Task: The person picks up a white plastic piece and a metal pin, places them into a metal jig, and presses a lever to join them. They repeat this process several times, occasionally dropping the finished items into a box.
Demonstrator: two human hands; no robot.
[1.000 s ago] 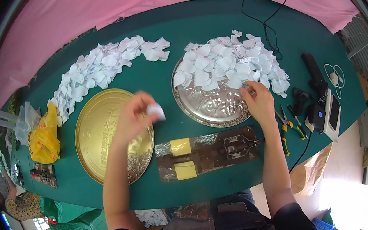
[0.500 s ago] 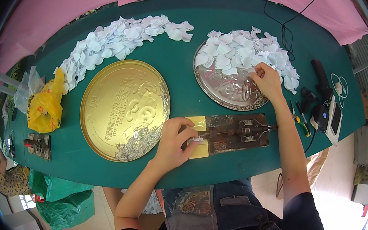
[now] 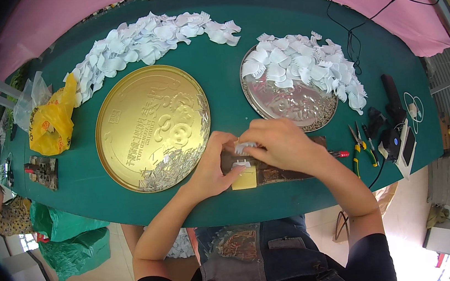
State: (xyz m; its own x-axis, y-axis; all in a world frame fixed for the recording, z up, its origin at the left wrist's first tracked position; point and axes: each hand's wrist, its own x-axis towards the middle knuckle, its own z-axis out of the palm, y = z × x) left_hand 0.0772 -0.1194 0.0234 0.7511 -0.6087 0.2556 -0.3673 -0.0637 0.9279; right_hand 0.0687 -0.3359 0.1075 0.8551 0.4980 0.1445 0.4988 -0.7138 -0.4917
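Note:
My left hand (image 3: pixel 212 168) is closed by the yellow pad (image 3: pixel 245 178) of a worn, dark metal jig (image 3: pixel 279 174), pinching a small white piece (image 3: pixel 242 164) against it. My right hand (image 3: pixel 283 144) hovers over the jig and covers most of it. Between its thumb and fingers is a white petal-shaped piece (image 3: pixel 246 147) with a toothed edge, close to the left hand's fingertips. Behind the right hand lies a silver round tray (image 3: pixel 292 99) bearing a heap of white petal pieces (image 3: pixel 305 64). The gold round tray (image 3: pixel 124 135) beside my left hand holds many thin metal pins (image 3: pixel 170 169).
A long pile of white petals (image 3: pixel 141 42) stretches across the back of the green table (image 3: pixel 224 85). At left are a yellow plastic bag (image 3: pixel 53 129) and a small metal device (image 3: pixel 42 172). Pliers (image 3: pixel 357 147), a black device (image 3: pixel 392 142) and cables lie at right.
My right hand has come from the silver tray to the jig with a white petal piece, meeting my left hand. The left hand stays near the yellow pad.

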